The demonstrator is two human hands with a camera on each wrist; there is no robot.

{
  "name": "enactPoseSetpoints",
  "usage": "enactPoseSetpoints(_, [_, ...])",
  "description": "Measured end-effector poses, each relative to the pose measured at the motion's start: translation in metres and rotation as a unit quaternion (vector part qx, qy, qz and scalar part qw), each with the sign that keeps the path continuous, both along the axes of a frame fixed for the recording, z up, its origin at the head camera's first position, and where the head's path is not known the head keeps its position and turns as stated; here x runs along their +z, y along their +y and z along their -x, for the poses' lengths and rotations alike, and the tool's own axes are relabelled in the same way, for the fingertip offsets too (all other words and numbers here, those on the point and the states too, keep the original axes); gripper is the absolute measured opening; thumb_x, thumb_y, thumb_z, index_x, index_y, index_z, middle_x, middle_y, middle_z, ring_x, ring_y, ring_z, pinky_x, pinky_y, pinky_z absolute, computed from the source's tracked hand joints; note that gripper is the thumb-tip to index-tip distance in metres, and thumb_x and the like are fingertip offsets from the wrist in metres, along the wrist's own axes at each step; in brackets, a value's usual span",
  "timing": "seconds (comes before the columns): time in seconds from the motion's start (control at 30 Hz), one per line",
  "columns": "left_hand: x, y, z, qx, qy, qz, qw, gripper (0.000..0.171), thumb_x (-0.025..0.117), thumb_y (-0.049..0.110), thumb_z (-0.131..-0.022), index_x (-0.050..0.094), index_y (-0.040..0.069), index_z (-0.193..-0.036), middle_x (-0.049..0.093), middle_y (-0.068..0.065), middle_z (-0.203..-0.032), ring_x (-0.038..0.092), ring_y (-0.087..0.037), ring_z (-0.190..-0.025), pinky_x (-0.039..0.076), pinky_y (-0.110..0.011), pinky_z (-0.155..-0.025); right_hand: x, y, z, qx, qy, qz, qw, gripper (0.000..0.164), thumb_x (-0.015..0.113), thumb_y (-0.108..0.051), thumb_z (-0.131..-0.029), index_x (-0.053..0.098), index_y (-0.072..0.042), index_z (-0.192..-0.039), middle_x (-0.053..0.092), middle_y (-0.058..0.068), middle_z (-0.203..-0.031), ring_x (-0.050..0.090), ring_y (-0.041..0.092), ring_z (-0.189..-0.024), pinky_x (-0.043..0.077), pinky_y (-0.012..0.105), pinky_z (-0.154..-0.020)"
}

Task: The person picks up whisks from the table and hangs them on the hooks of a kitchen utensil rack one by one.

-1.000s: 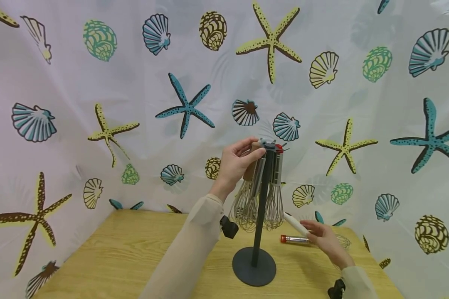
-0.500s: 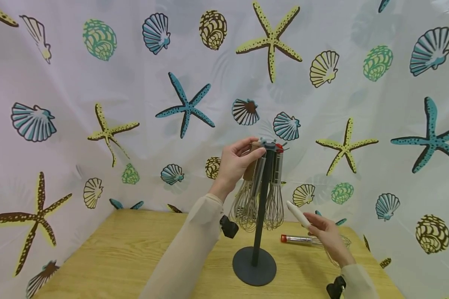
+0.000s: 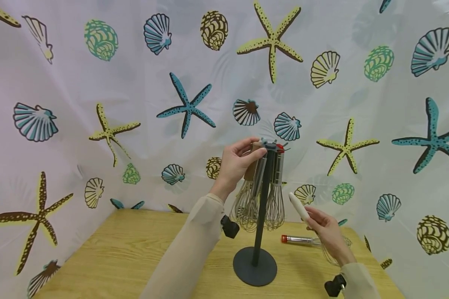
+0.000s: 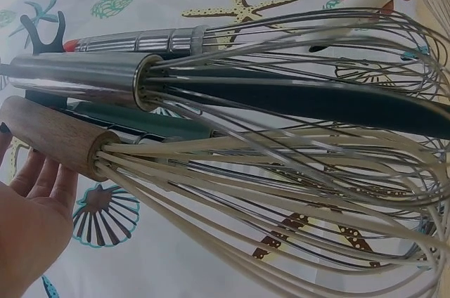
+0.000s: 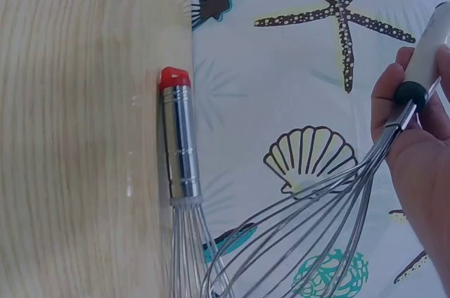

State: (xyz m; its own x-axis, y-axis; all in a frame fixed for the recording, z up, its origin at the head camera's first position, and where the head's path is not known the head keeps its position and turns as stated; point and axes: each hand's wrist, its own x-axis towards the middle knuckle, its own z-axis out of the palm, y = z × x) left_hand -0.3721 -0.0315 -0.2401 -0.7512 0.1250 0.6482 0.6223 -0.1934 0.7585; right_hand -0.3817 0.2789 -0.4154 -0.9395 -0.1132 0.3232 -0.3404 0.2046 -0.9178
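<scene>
My left hand [image 3: 239, 162] is at the top of a dark whisk stand [image 3: 260, 216], its thumb and fingers pinching the upper end of a hanging whisk with a wooden handle [image 4: 63, 136]. Beside that whisk hang a steel-handled whisk [image 4: 84, 76] and a red-tipped whisk [image 3: 278, 170]. To the stand's right, my right hand [image 3: 327, 232] grips a whisk with a white handle [image 3: 298, 206], raised above the table. This handle tilts up toward the stand, and its wires [image 5: 337, 206] point down in the right wrist view. The left fingertips are partly hidden behind the wooden handle.
Another red-tipped steel whisk [image 3: 299, 240] lies on the wooden table [image 3: 127, 253], below my right hand. The stand's round base [image 3: 255, 266] sits near the table's middle. A white curtain [image 3: 194, 166] printed with shells and starfish surrounds the table.
My right hand has lifted the white-handled whisk off the area of the lying whisk, and its handle has tipped more upright. My left hand stays in place at the stand's top.
</scene>
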Motion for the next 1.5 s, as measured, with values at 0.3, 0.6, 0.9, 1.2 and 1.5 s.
enactPoseSetpoints(0.3, [-0.002,0.001,0.000,0.000,0.000,-0.002,1.0000,0.043,0.073,0.015,-0.089,0.063,0.005,-0.129,0.066,-0.014,-0.127,0.062,-0.020,-0.120,0.052,-0.039,-0.098,0.012,-0.008,-0.002,0.033,0.033,0.035,0.998,0.052,0.061,-0.020,-0.098,0.046,-0.002,-0.144,0.066,-0.018,-0.117,0.066,0.003,-0.104,0.056,0.027,-0.083])
enactPoseSetpoints(0.6, [0.000,0.001,0.001,0.002,-0.003,-0.002,1.0000,0.042,0.074,0.016,-0.089,0.064,0.006,-0.128,0.068,-0.010,-0.123,0.064,-0.019,-0.117,0.053,-0.038,-0.096,0.026,-0.019,-0.007,0.042,0.056,0.058,0.996,0.052,0.062,-0.020,-0.098,0.047,-0.002,-0.144,0.066,-0.016,-0.118,0.066,0.004,-0.105,0.057,0.026,-0.082])
enactPoseSetpoints(0.9, [-0.001,0.001,0.001,0.003,-0.007,-0.002,1.0000,0.042,0.074,0.016,-0.089,0.064,0.007,-0.129,0.068,-0.010,-0.125,0.064,-0.018,-0.117,0.053,-0.040,-0.097,0.038,-0.028,-0.011,0.022,0.072,0.122,0.990,0.048,0.065,-0.014,-0.095,0.051,-0.003,-0.140,0.068,-0.015,-0.117,0.066,0.010,-0.108,0.057,0.025,-0.081])
enactPoseSetpoints(1.2, [-0.001,0.001,0.001,0.000,-0.005,-0.004,1.0000,0.042,0.074,0.017,-0.089,0.064,0.006,-0.128,0.066,-0.012,-0.126,0.063,-0.020,-0.119,0.053,-0.041,-0.096,0.047,-0.039,-0.016,0.048,0.076,0.150,0.985,0.049,0.063,-0.008,-0.096,0.048,-0.001,-0.142,0.067,-0.011,-0.119,0.067,0.008,-0.106,0.057,0.030,-0.086])
enactPoseSetpoints(1.5, [-0.001,0.001,0.000,0.005,-0.005,-0.005,1.0000,0.042,0.073,0.017,-0.089,0.064,0.006,-0.129,0.067,-0.010,-0.125,0.064,-0.019,-0.117,0.054,-0.038,-0.095,0.052,-0.045,-0.020,0.070,0.078,0.132,0.986,0.053,0.059,-0.010,-0.098,0.042,-0.002,-0.147,0.059,-0.003,-0.127,0.066,0.009,-0.110,0.056,0.033,-0.090])
